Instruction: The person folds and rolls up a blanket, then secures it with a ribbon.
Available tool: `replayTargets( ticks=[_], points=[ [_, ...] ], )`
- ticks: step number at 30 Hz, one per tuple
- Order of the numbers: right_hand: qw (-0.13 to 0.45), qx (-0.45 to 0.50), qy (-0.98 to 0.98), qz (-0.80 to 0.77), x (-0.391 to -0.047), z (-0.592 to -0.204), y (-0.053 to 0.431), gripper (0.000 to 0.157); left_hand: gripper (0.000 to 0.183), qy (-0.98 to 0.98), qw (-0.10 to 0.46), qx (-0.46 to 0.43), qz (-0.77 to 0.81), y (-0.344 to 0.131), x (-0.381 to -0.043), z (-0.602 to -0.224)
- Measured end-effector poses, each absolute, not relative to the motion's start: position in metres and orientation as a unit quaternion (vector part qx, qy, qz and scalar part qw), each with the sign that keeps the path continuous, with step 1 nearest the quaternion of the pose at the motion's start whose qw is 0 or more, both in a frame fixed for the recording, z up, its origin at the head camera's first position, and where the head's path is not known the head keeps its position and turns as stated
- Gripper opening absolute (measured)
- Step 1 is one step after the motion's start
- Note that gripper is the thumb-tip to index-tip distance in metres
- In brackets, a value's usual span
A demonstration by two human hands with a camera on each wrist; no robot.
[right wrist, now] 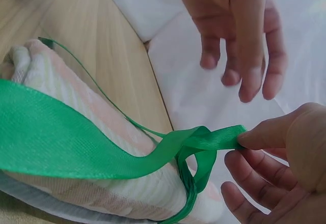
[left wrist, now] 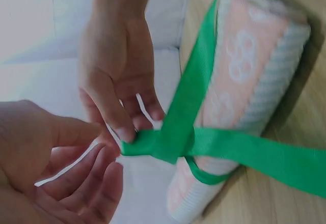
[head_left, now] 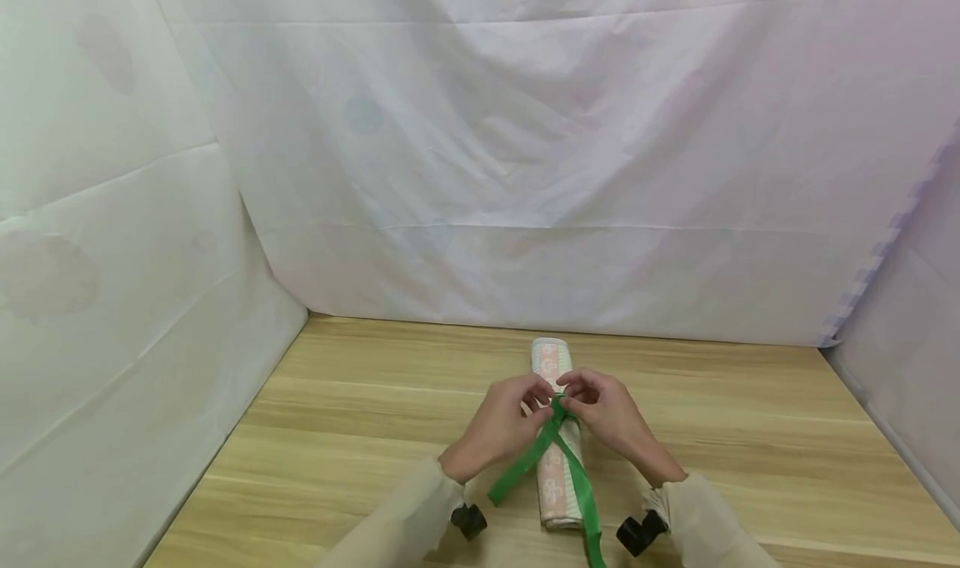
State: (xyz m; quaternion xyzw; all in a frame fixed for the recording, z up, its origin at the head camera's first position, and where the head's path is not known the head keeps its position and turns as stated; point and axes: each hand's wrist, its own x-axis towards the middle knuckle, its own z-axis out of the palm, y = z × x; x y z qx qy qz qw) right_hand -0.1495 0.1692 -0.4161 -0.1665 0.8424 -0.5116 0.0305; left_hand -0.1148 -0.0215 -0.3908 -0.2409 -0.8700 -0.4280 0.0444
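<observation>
A rolled towel point(head_left: 550, 358) with pink and pale striped bands lies lengthwise on the table, and a green ribbon point(head_left: 582, 483) is wrapped around its middle. My right hand point(head_left: 611, 414) pinches a folded end of the ribbon point(right wrist: 226, 137) between thumb and forefinger, just above the roll. Beside it on the left, my left hand point(head_left: 498, 422) hovers with loosely bent fingers; in the right wrist view this left hand point(right wrist: 242, 35) is apart from the ribbon. Two long ribbon tails cross over the towel and hang toward the near side.
The wood-grain table point(head_left: 360, 435) is bordered by white cloth point(head_left: 525, 176) at the back and on both sides. A small black camera sits under each wrist, the left one point(head_left: 469, 521) and the right one point(head_left: 641, 533).
</observation>
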Motion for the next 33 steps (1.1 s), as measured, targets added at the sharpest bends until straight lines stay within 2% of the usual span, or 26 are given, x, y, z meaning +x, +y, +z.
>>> replayTargets(
  ticks=[8,21,27,33],
  points=[
    [0.029,-0.164,0.836,-0.522,-0.147,-0.414,0.166,0.023,0.026,-0.873,0.028,-0.200,-0.444,-0.020,-0.126,-0.398],
    [0.039,-0.166,0.826,-0.537,-0.146,-0.412,0.163,0.036,0.042,-0.876,0.008,-0.192,-0.442,-0.011,-0.133,-0.408],
    [0.035,-0.150,0.830,-0.537,-0.144,-0.412,0.163,0.036,0.033,-0.872,0.017,-0.188,-0.451,-0.012,-0.137,-0.411],
    [0.034,-0.147,0.846,-0.512,-0.135,-0.413,0.167,0.020,0.026,-0.858,0.003,-0.165,-0.486,-0.014,-0.139,-0.415]
  ],
)
